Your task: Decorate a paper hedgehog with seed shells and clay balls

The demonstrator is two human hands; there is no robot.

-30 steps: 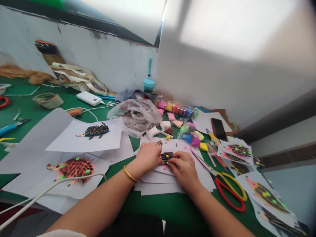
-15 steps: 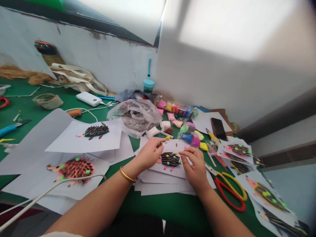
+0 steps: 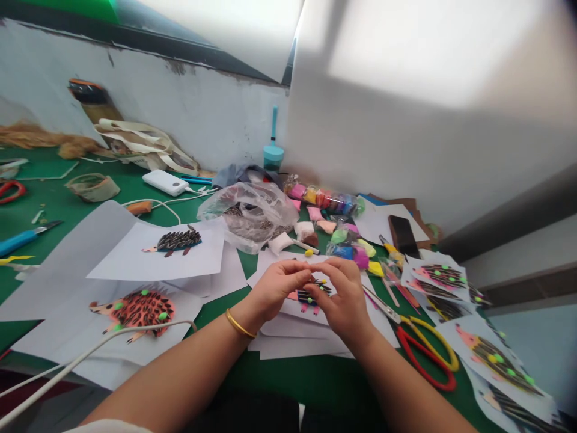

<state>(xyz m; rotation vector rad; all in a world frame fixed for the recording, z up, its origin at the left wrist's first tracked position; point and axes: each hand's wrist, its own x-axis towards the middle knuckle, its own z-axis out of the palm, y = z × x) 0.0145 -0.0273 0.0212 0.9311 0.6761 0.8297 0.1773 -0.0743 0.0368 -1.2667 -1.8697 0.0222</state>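
Note:
Over the middle sheet, my left hand (image 3: pixel 277 293) and my right hand (image 3: pixel 345 300) meet at the fingertips. Thumb and fingers of each are drawn into a pinch; anything between them is too small to make out. Just beneath lies a hedgehog picture (image 3: pixel 314 293) with a pink face and feet, dark seed spines and small yellow and green dots, partly covered by my hands. It rests on a stack of white paper (image 3: pixel 293 347). A small yellow clay lump (image 3: pixel 308 253) sits beyond my fingertips, by a white stick.
Scissors with red and yellow handles (image 3: pixel 426 349) lie right of my right hand. Finished hedgehog sheets (image 3: pixel 491 358) are at far right, others (image 3: pixel 144 313) at left. Behind are a plastic bag of seeds (image 3: pixel 252 210) and clay packets (image 3: pixel 345 252). A white cable (image 3: pixel 94 343) crosses the left side.
My hands were apart, the left index pointing out and the right fingers spread. They have come together at the fingertips above the hedgehog picture. The view has shifted slightly.

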